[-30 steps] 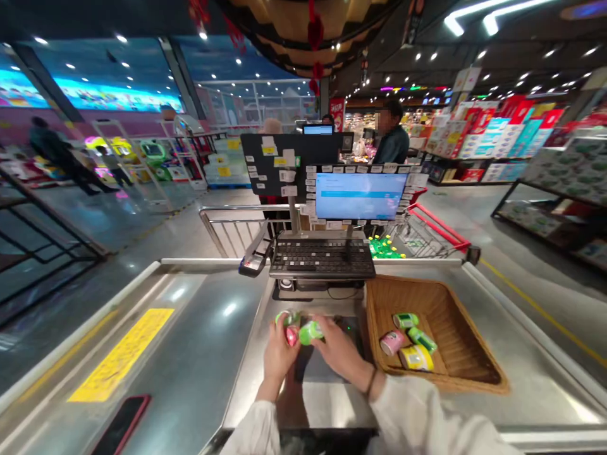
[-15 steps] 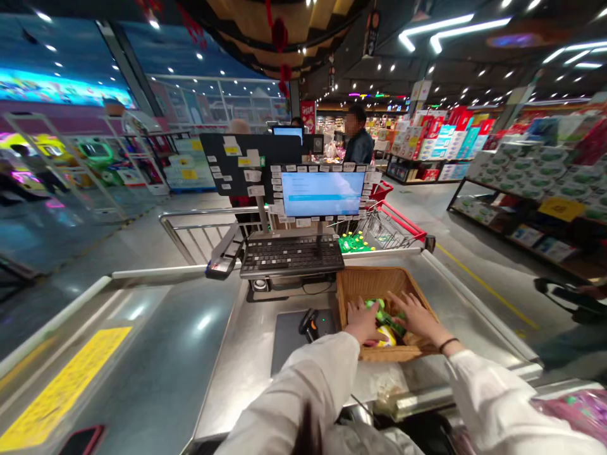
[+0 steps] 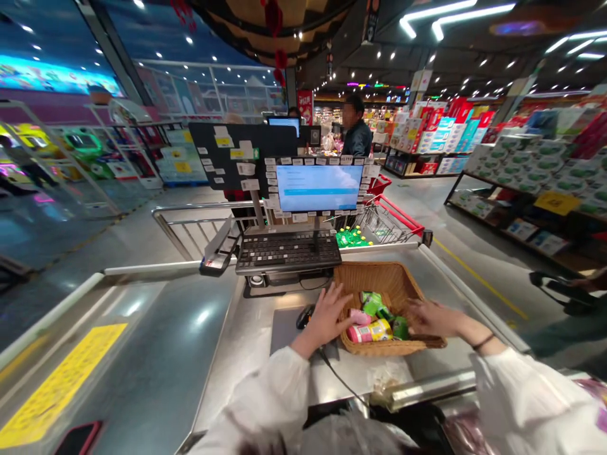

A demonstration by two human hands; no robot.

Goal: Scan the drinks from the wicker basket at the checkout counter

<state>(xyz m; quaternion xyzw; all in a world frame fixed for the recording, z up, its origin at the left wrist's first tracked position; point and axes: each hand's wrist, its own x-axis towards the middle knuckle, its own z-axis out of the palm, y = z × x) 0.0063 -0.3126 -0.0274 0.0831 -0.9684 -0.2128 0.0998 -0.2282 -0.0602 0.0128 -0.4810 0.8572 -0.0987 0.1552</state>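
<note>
Nearest, loose white sleeves (image 3: 265,392) with soft creases reach over a smooth metal tabletop (image 3: 246,354), past a phone (image 3: 78,438) in a reddish case and a scrap of crinkled clear plastic (image 3: 386,379). The left hand (image 3: 327,316) spreads its fingers wide over the left side of a wicker basket (image 3: 372,278), with nothing held between them. The right hand (image 3: 434,316) is at the opposite side, its fingers parted and slightly bent beside a dark green can (image 3: 401,327); blur hides whether they touch it. The step in hand looks to be handling or arranging at the basket; lifting any piece would call for one set of fingers to narrow around it. Inside, small rounded goods lie heaped: a pink can (image 3: 361,317), a yellow-and-pink can (image 3: 379,330) on its side with a glossy label, and bright green packs (image 3: 372,302). The basket is tightly woven, brown, with sloping walls. Beyond the left hand, a dark scanner (image 3: 305,318) lies partly hidden. Farther off stand a matte keyboard (image 3: 289,249), a lit screen (image 3: 317,188) and green bottles (image 3: 351,237) in a wire cart (image 3: 401,218).
</note>
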